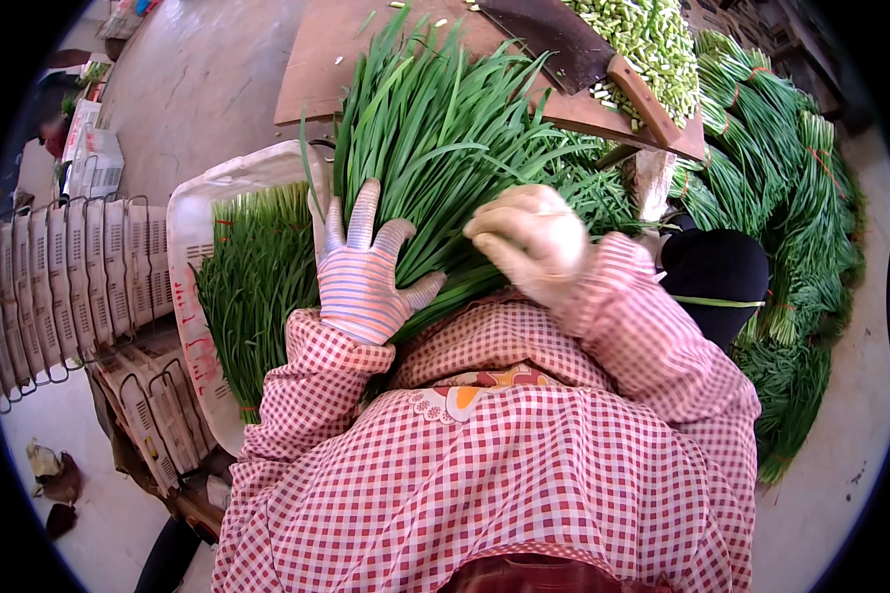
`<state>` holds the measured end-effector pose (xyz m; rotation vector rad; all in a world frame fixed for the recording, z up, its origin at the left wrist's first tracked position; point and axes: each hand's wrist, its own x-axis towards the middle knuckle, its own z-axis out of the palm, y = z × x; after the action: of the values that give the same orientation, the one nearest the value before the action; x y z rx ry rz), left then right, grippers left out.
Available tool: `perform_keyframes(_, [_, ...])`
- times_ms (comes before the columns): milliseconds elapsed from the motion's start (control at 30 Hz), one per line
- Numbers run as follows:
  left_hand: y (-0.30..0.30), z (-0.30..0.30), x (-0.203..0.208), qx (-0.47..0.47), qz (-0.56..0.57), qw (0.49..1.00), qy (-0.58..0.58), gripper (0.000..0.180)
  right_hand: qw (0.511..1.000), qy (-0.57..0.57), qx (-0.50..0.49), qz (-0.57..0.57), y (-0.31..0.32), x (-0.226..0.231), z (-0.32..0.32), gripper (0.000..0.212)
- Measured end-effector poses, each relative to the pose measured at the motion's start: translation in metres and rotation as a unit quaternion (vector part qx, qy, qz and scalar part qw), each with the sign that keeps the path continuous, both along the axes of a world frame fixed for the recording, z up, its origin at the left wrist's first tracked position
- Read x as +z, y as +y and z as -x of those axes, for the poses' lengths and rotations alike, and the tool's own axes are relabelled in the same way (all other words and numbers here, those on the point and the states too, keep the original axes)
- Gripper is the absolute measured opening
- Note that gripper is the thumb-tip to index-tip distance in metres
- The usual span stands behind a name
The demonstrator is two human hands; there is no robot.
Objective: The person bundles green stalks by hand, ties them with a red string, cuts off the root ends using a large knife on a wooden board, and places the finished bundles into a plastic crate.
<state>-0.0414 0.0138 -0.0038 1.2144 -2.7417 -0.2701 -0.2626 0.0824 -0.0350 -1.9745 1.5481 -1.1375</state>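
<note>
Left hand (361, 287): striped glove, palm down on a thick loose sheaf of garlic chives (435, 148). Fingers spread wide, thumb splayed out to the right across the leaves. Pressing flat, not wrapped around them.
Right hand (536, 242): cream glove, slightly blurred, over the right side of the same sheaf. Fingers bent in toward the thumb, narrow. Can't tell if a leaf is between them, or if the hand touches the sheaf.
Loose sheaf: in front of the wearer's body, just right of the white crate (190, 212); leaf tips fan upward over the near edge of the cutting board (316, 64).
White crate: left of the left hand, red marks on its side, chive bundle (257, 282) inside, red tie (225, 223) near its top end.
Cutting board: brown, beyond the sheaf. Cleaver (554, 40) lies flat on it, wooden handle (643, 99) toward the near right. Chopped pale-green stem pieces (648, 44) heaped beside the blade.
Right side: long chive bundles (801, 227) piled on the floor, several with red bands.
Far left: slatted plastic crates (79, 267) packed in a row.
Wearer: red-and-white checked smock (504, 484), sleeves down to both gloves.
</note>
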Motion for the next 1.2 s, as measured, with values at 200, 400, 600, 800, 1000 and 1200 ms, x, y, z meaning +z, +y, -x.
perform_keyframes(200, [-0.002, -0.007, -0.005, 0.021, -0.010, 1.000, 0.019, 0.060, 0.993, 0.018, 0.002, -0.116, -0.011, -0.030, -0.021, 0.020])
perform_keyframes(400, [-0.006, -0.009, -0.008, 0.016, -0.011, 1.000, 0.024, 0.063, 0.967, -0.052, -0.002, -0.250, -0.015, -0.016, -0.025, 0.040])
perform_keyframes(600, [-0.007, -0.005, -0.007, 0.011, -0.003, 1.000, 0.022, 0.063, 0.936, -0.063, 0.068, -0.341, -0.034, -0.013, -0.018, 0.043])
perform_keyframes(800, [-0.005, -0.003, -0.007, 0.012, 0.003, 1.000, 0.009, 0.063, 0.908, 0.020, 0.126, -0.400, -0.050, 0.004, -0.013, 0.044])
perform_keyframes(1000, [-0.003, 0.003, -0.002, 0.028, -0.011, 0.999, -0.011, 0.064, 0.958, 0.087, 0.112, -0.249, -0.037, -0.002, -0.017, 0.030])
perform_keyframes(1200, [-0.003, 0.004, -0.001, 0.025, -0.009, 0.999, -0.029, 0.066, 0.932, 0.079, 0.148, -0.321, -0.051, 0.020, -0.012, 0.031])
